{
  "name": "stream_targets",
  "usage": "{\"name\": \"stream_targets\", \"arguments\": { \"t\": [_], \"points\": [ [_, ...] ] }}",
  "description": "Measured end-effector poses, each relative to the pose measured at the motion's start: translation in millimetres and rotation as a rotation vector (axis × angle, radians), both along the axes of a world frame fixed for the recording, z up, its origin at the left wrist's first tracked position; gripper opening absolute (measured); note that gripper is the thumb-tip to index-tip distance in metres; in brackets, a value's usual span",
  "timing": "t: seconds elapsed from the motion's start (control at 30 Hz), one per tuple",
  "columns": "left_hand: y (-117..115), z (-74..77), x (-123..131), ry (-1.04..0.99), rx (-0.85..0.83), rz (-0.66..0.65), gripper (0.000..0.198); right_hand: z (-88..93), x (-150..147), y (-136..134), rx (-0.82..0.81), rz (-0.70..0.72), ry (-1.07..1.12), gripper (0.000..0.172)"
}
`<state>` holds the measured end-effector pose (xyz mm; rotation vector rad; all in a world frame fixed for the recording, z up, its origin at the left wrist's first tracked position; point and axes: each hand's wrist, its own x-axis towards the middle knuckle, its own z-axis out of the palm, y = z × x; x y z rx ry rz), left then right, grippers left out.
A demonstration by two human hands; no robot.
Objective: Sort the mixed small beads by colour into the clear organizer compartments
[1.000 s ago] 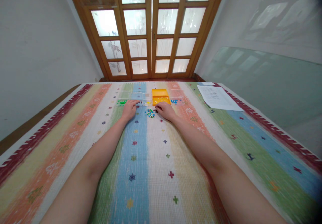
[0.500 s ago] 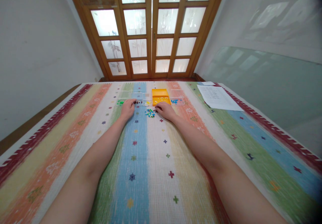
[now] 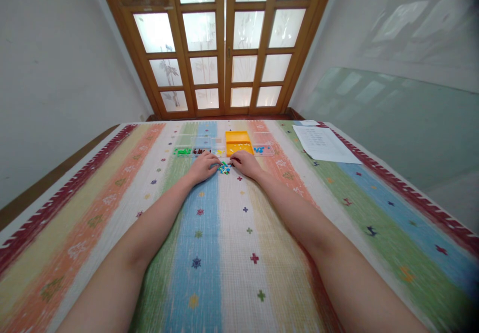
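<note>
A small pile of mixed green, blue, white and yellow pieces (image 3: 224, 168) lies on the cloth between my hands. My left hand (image 3: 204, 166) touches the pile's left edge, its fingers curled together; what they pinch, if anything, is too small to make out. At the pile's right side, my right hand (image 3: 245, 164) has thumb and fingers closed, with small dark pieces (image 3: 230, 165) by the tips. Just beyond stand clear boxes of green pieces (image 3: 182, 152), dark brown pieces (image 3: 199, 151), yellow pieces (image 3: 219, 152) and blue pieces (image 3: 260, 150). An orange box (image 3: 238, 137) with white pieces stands open among them.
A striped, patterned cloth (image 3: 196, 283) covers the table. Sheets of paper (image 3: 324, 145) lie at the far right. Beyond the table are wood-framed glass doors (image 3: 224, 53), with a pale glass panel (image 3: 392, 128) along the right wall.
My left hand has moved right and nearer, from the box of dark brown pieces to the pile, uncovering the green and brown pieces. My right hand has stayed nearly still.
</note>
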<state>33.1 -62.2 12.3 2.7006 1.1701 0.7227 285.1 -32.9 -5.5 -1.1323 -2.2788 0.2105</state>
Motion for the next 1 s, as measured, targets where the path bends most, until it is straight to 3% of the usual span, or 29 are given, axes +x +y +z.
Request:
{"name": "stream_targets", "arguments": {
  "t": [1.0],
  "points": [
    [1.9,-4.0,-1.5,-0.026,0.019,0.003,0.013,-2.6,-0.1,3.0,-0.004,0.001,-0.013,0.017]
  ]
}}
